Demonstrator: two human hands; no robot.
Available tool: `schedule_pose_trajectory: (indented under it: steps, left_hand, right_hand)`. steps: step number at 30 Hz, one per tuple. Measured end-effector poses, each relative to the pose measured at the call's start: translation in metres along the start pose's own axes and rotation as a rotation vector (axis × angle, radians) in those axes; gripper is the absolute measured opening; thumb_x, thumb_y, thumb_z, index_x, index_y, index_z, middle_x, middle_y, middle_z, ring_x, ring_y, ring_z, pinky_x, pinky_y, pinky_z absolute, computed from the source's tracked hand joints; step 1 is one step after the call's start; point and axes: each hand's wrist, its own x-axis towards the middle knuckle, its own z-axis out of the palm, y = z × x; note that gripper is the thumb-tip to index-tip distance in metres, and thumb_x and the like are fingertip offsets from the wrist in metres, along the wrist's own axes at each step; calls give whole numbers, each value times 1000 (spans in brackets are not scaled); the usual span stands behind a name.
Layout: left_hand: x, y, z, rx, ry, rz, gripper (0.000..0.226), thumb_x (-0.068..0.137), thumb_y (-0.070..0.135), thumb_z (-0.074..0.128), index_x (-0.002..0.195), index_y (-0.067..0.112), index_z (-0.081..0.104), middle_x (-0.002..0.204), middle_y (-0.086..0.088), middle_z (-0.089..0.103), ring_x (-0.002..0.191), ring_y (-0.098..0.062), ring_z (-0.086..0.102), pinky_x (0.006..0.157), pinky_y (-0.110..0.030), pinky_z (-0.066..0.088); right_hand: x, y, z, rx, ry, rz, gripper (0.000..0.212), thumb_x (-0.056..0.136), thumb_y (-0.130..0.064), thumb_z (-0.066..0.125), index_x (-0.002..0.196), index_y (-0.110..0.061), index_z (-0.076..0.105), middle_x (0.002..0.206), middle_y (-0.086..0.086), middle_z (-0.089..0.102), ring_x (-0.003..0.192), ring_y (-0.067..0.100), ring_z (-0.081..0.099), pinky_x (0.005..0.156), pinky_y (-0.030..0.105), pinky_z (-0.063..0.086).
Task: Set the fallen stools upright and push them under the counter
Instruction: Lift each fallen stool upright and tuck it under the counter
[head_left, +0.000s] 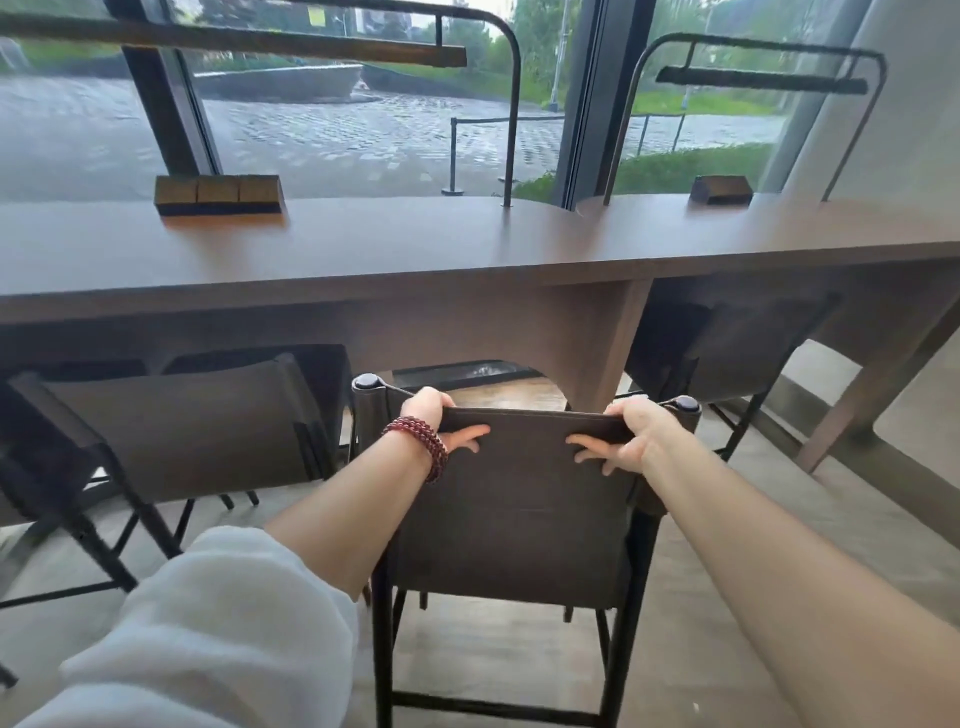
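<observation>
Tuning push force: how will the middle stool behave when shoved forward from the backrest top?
The middle stool looks tall on thin dark legs, so a high push may tip it rather than slide it. Both hands, left and right, grip a fabric-like backrest edge, which probably flexes. The slim frame suggests modest weight.

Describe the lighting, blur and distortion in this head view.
Head view: soft daylight comes through the window, with no hard shadows; wide-angle bending curves the counter edge and the lamp frames; the left stool is smeared by motion; the middle stool and both hands, left and right, gripping its backrest, look sharper.
</observation>
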Motion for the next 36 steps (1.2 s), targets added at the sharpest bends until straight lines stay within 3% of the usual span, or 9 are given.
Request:
schedule_pose_trajectory:
  steps: [2,3,7,10,19,24,31,34,36]
  left_hand:
    - [11,-4,1,-121,40,23,14,85,-11,45,75,-2,42,74,-38,64,75,-48,64,87,-48,53]
    - [19,-7,0,-179,35,44,17,85,-14,43,73,-1,42,64,-29,63,68,-45,61,86,-51,52]
    - [56,-29,-15,-331,83,89,25,83,-19,37,72,3,43,80,-14,44,74,-37,53,47,-48,56]
    - [87,-48,-30,-310,113,87,26,82,-21,39,72,2,43,80,-14,43,75,-35,53,53,-50,57]
    - [115,-48,-38,-271,142,138,22,86,-17,41,74,1,44,81,-17,46,77,-37,57,74,-49,51]
    - [112,-46,-38,-296,120,98,11,87,-9,48,80,0,48,96,-22,51,85,-37,59,68,-50,58]
    - [90,-40,-34,-231,114,36,21,87,9,57,106,8,50,120,-19,48,85,-37,62,84,-50,52]
    - [73,-41,-29,-110,160,40,2,91,10,51,90,10,50,108,-17,53,78,-32,64,73,-40,54]
    - [64,-45,-24,-51,153,22,10,95,13,46,85,9,50,97,-16,59,77,-28,63,73,-37,53]
  right_hand:
    - [18,3,6,-76,-30,-67,27,91,6,39,118,8,37,141,39,17,131,58,28,97,51,46]
    - [31,6,7,-96,-64,-99,16,91,7,38,107,9,39,129,37,30,126,57,35,95,48,49]
    - [85,28,2,-47,-147,-177,17,88,14,39,76,3,45,85,18,46,81,41,54,43,42,56]
    - [128,48,-1,-15,-132,-176,20,87,17,43,73,2,47,78,16,48,72,33,54,41,39,56]
    - [162,46,13,-13,-167,-206,18,88,14,47,76,1,46,77,16,47,70,30,55,46,38,58]
    - [158,45,9,-34,-205,-165,6,91,-4,60,89,-2,55,82,16,62,72,28,64,59,42,59]
    - [142,44,-4,-165,-187,-102,35,91,-35,61,116,-12,54,114,15,63,101,34,63,71,42,55]
    - [125,40,-9,-178,-190,-115,41,94,-39,54,124,-11,50,119,16,58,103,33,62,69,40,54]
    - [109,39,-14,-189,-200,-123,46,96,-38,50,132,-9,46,123,17,57,104,32,62,72,40,54]
